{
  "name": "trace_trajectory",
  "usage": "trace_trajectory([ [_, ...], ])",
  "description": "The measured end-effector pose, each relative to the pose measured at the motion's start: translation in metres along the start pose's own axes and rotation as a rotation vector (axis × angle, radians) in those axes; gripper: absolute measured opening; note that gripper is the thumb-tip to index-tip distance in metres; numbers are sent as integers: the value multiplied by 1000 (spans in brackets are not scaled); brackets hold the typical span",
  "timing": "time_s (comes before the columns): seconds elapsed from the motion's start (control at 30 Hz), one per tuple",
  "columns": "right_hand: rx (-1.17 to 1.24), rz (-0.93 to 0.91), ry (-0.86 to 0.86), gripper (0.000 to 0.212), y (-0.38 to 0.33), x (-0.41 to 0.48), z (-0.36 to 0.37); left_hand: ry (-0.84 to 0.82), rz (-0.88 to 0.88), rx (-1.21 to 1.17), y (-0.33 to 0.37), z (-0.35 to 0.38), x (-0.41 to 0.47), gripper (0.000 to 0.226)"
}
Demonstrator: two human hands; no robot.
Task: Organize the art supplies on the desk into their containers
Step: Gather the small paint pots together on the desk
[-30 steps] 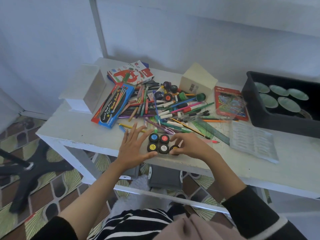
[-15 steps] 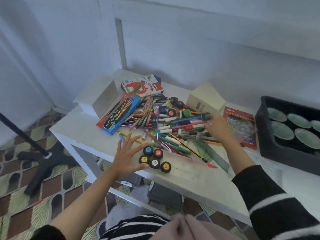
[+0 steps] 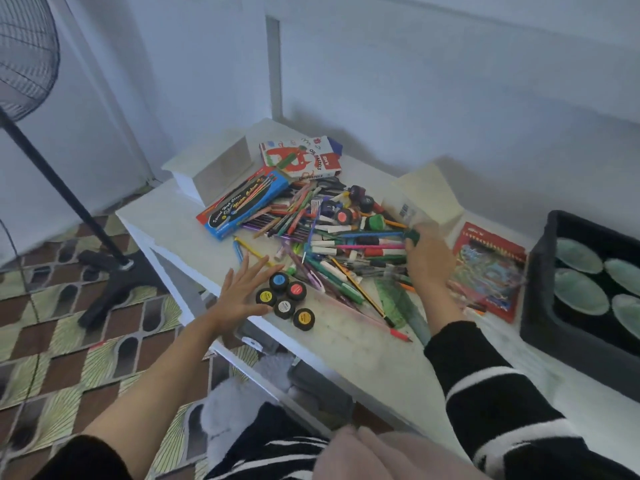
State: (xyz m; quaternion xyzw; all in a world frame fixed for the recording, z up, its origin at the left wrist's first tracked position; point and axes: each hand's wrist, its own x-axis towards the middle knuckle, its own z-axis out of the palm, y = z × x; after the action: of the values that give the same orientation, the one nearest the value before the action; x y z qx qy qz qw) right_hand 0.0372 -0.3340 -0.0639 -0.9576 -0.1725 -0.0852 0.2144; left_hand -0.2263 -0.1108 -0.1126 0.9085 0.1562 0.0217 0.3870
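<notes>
Several small black paint pots (image 3: 286, 298) with coloured lids stand grouped near the front edge of the white desk (image 3: 349, 341). My left hand (image 3: 242, 292) lies flat and open against their left side, fingers spread. Behind them sprawls a heap of markers, pens and pencils (image 3: 332, 244). My right hand (image 3: 427, 261) reaches into the heap's right end, its fingers closed on a green-lidded paint pot (image 3: 412, 234). A green ruler (image 3: 398, 303) lies by that wrist.
A blue water-colour box (image 3: 242, 204), an oil pastels box (image 3: 301, 157) and a white box (image 3: 211, 164) sit at the back left. A cream box (image 3: 427, 197) and red booklet (image 3: 488, 271) lie right of the heap. A black bin (image 3: 547, 306) holds green lids. A fan stand (image 3: 104, 271) is on the floor.
My right hand left the pot group and reached back right into the heap, closing on the green-lidded pot. My left hand stayed beside the pots. The view swung left.
</notes>
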Motion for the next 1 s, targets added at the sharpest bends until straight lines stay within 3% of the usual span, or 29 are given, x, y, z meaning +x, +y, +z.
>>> trace_trajectory([
  [0.13,441,1,53,31,-4,-25,0,7,-45,-7,1,3,0,81],
  [0.23,906,93,-101,41,-14,-47,-8,-6,-57,-15,1,3,0,80],
  [0.3,996,80,-258,34,-23,-63,-14,-16,-68,-20,2,2,-2,82],
  [0.5,902,-159,-695,34,-42,-85,-13,-39,-83,44,2,3,-1,92],
  [0.6,865,-277,-816,30,-52,-89,-11,-38,-76,63,4,3,-1,99],
  [0.8,658,-578,-810,52,-59,-89,-5,-28,-79,73,5,4,-1,108],
  [1.0,476,-645,-747,62,-58,-88,14,-20,-85,51,7,3,-2,101],
])
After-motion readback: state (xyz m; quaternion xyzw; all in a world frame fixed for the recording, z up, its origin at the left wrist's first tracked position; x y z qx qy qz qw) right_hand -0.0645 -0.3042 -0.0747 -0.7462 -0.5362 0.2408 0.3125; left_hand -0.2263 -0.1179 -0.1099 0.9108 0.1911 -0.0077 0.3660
